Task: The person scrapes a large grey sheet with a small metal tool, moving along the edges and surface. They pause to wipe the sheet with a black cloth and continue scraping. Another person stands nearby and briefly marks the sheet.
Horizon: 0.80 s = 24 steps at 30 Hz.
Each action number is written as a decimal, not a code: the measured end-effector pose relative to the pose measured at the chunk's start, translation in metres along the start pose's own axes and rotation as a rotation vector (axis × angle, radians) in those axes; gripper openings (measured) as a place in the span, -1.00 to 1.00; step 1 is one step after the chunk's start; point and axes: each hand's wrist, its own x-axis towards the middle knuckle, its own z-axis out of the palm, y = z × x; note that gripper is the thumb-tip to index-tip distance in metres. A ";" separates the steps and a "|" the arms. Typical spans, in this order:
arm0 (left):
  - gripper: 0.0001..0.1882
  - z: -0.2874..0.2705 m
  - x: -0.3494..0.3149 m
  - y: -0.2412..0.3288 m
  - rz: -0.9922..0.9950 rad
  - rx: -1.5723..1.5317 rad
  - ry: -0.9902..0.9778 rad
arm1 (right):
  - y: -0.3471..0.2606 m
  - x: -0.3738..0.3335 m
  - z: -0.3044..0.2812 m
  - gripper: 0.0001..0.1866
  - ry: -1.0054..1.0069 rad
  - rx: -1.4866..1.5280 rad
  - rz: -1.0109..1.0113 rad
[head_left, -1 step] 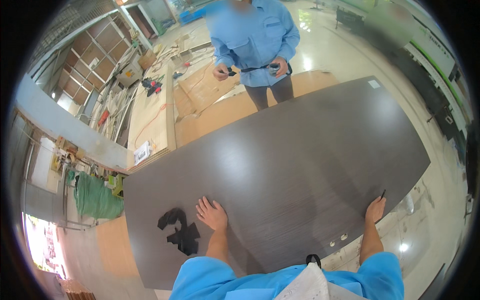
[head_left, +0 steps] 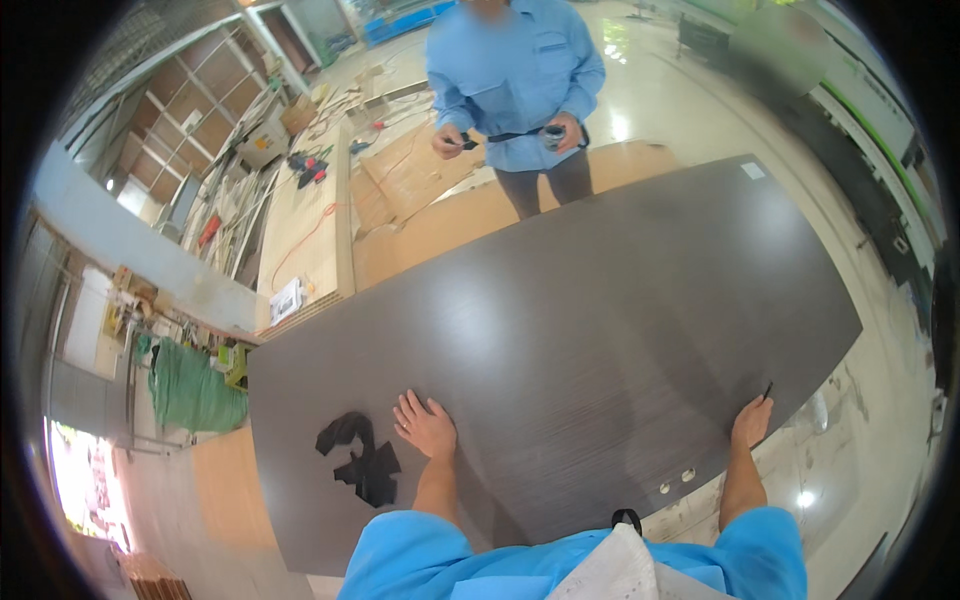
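Observation:
A large dark brown board with faint wood grain lies flat before me. My left hand rests palm down on it, fingers spread, holding nothing. Just left of that hand lies a crumpled black cloth, or pieces of one. At the board's near right edge, my right hand is closed around a thin black stick, too small to tell its kind; part of it is hidden in the fingers. Two small round pale spots, perhaps holes, mark the near edge left of my right hand.
Across the board stands a person in a blue shirt, holding a small dark jar and a small dark piece. Pale stacked boards with a red-and-black tool are at the far left. Machinery lines the right.

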 end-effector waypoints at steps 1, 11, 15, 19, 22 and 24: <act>-0.36 0.001 0.000 0.000 0.001 0.012 0.004 | 0.011 0.003 0.004 -0.53 0.080 0.061 -0.087; -0.37 0.002 -0.001 -0.006 -0.084 -0.067 -0.012 | 0.022 0.022 0.024 -0.60 0.137 -0.246 -0.498; -0.38 0.002 0.000 -0.005 -0.022 0.096 0.061 | 0.021 0.010 0.007 -0.52 -0.042 -1.391 -0.733; -0.39 0.003 0.000 -0.006 -0.014 0.068 0.048 | 0.005 0.000 0.000 -0.65 0.020 -1.313 -0.669; -0.40 0.003 0.002 -0.006 -0.035 0.094 0.034 | -0.015 -0.010 -0.009 -0.69 0.111 0.051 -0.034; -0.40 0.003 0.003 -0.006 -0.042 0.108 -0.003 | -0.025 -0.019 -0.016 -0.67 0.153 0.018 -0.057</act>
